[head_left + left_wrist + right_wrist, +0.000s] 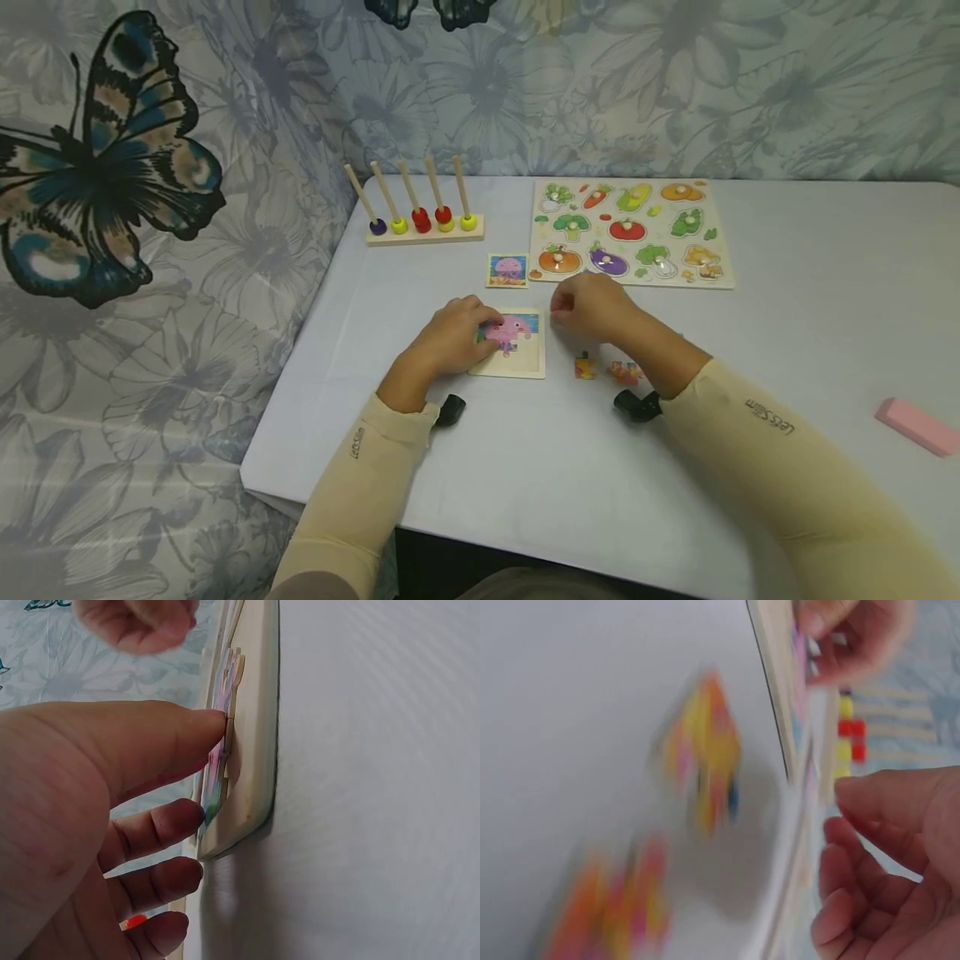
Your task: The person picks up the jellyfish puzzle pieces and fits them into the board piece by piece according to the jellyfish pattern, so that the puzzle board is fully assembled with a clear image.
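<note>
A small square wooden jigsaw tray (531,363) lies on the white table, partly filled with pieces showing a pink animal (517,326). My left hand (453,335) rests at the tray's left side. In the left wrist view its thumb (176,739) presses the edge of the fitted pieces, with the other fingers spread loosely below. To the right of the tray, my right hand (595,308) hovers with loosely bent fingers. The right wrist view shows no piece between its thumb and fingertips. Loose orange and yellow jigsaw pieces (585,367) (712,742) lie nearer me, blurred in that view.
Behind the tray sits a small picture card (507,271). A vegetable knob puzzle (652,250) is beyond my right hand. A wooden peg stand (427,237) with coloured beads is at the back left. A pink block (918,427) lies far right.
</note>
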Demonstrator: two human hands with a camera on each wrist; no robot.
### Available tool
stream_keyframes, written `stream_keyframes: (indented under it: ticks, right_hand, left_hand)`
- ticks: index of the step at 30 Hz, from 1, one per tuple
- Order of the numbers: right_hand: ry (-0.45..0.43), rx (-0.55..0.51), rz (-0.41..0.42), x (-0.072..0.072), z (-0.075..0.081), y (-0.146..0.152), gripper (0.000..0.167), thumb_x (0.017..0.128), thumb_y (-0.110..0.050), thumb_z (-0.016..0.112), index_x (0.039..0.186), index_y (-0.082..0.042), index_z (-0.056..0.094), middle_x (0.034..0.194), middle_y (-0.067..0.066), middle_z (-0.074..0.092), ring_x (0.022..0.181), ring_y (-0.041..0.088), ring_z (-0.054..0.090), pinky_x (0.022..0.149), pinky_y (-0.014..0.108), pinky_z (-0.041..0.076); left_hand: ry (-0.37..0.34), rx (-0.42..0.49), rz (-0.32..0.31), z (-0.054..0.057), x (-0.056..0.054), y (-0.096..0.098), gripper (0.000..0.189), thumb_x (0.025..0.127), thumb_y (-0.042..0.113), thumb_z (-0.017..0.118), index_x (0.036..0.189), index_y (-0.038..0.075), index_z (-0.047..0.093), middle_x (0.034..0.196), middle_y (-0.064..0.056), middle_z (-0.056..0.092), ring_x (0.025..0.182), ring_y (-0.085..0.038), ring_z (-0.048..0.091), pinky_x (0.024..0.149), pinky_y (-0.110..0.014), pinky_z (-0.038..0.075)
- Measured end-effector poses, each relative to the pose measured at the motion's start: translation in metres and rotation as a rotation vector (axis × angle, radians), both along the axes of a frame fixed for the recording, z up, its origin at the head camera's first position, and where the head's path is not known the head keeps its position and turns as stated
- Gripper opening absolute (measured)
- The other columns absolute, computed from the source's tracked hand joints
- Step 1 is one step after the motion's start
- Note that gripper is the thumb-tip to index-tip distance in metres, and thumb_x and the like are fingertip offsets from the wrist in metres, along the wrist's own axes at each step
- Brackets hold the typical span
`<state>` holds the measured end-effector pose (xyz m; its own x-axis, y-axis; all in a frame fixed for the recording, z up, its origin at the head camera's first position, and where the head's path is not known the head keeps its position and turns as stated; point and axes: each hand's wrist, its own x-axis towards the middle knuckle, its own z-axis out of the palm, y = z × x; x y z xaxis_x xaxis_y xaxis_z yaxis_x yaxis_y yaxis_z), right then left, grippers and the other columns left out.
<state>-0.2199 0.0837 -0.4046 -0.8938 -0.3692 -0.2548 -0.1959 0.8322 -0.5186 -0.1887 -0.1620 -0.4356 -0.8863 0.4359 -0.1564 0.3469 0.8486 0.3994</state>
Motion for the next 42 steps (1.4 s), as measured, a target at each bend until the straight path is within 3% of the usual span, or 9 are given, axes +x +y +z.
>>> stream_keyframes:
  ticks: [4,9,12,17,22,32,36,42]
  right_hand:
    - [-0.028,0.064,-0.051,0.004,0.006,0.041,0.007,0.095,-0.017,0.069,0.094,-0.010,0.072,0.093,0.008,0.068,0.087,0.027,0.057,0.073,0.038,0.049]
    - [-0.089,0.137,-0.101,0.011,0.007,0.091,0.012,0.095,-0.020,0.070,0.101,-0.009,0.072,0.097,0.011,0.067,0.088,0.028,0.057,0.071,0.038,0.049]
    - [-0.128,0.168,-0.121,0.014,0.004,0.116,0.024,0.092,-0.025,0.075,0.109,-0.008,0.071,0.104,0.014,0.066,0.092,0.031,0.057,0.073,0.041,0.050]
    - [-0.147,0.194,-0.105,0.020,-0.005,0.136,0.043,0.085,-0.032,0.083,0.117,-0.007,0.069,0.117,0.022,0.063,0.105,0.038,0.053,0.087,0.054,0.049]
    - [-0.135,0.175,-0.101,0.024,-0.009,0.140,0.038,0.085,-0.026,0.084,0.114,-0.005,0.070,0.117,0.021,0.065,0.106,0.038,0.051,0.094,0.058,0.047]
    - [-0.039,0.115,-0.100,0.021,-0.002,0.137,0.011,0.090,-0.012,0.075,0.098,-0.005,0.070,0.091,0.010,0.063,0.088,0.028,0.054,0.075,0.040,0.047]
    - [-0.023,0.067,-0.117,0.016,0.004,0.118,0.008,0.093,-0.011,0.071,0.099,-0.005,0.071,0.090,0.010,0.065,0.087,0.027,0.055,0.074,0.039,0.049]
    - [-0.105,-0.086,-0.114,0.011,0.009,0.072,0.013,0.094,-0.018,0.074,0.102,-0.008,0.072,0.092,0.009,0.067,0.083,0.024,0.060,0.069,0.033,0.051]
  left_hand:
    - [0.006,-0.022,-0.007,-0.002,0.002,0.002,0.039,0.096,0.032,0.070,0.133,0.021,0.068,0.118,0.001,0.059,0.112,-0.020,0.052,0.103,-0.042,0.043]
    - [0.016,0.020,-0.035,-0.002,0.005,0.004,0.037,0.096,0.030,0.071,0.131,0.020,0.069,0.118,0.001,0.056,0.112,-0.020,0.048,0.103,-0.042,0.041]
    - [0.011,0.046,-0.069,-0.002,0.006,0.005,0.034,0.096,0.031,0.072,0.128,0.021,0.070,0.121,0.002,0.056,0.116,-0.020,0.047,0.107,-0.042,0.039]
    - [-0.015,0.042,-0.115,-0.002,0.006,0.002,0.030,0.096,0.032,0.071,0.125,0.023,0.072,0.135,0.004,0.057,0.129,-0.019,0.046,0.116,-0.044,0.034]
    - [-0.046,0.024,-0.149,0.000,0.007,0.000,0.031,0.096,0.029,0.069,0.126,0.020,0.072,0.145,0.002,0.056,0.140,-0.023,0.044,0.120,-0.044,0.031]
    - [-0.097,0.002,-0.141,0.006,0.011,0.001,0.035,0.098,0.030,0.067,0.132,0.021,0.069,0.154,0.006,0.050,0.148,-0.020,0.038,0.122,-0.043,0.029]
    - [-0.089,-0.016,-0.141,0.006,0.011,0.000,0.036,0.098,0.030,0.066,0.133,0.021,0.069,0.155,0.005,0.050,0.148,-0.020,0.039,0.122,-0.041,0.030]
    - [-0.075,-0.034,-0.161,0.007,0.011,0.001,0.038,0.098,0.030,0.066,0.134,0.018,0.069,0.154,0.003,0.051,0.146,-0.021,0.042,0.122,-0.041,0.031]
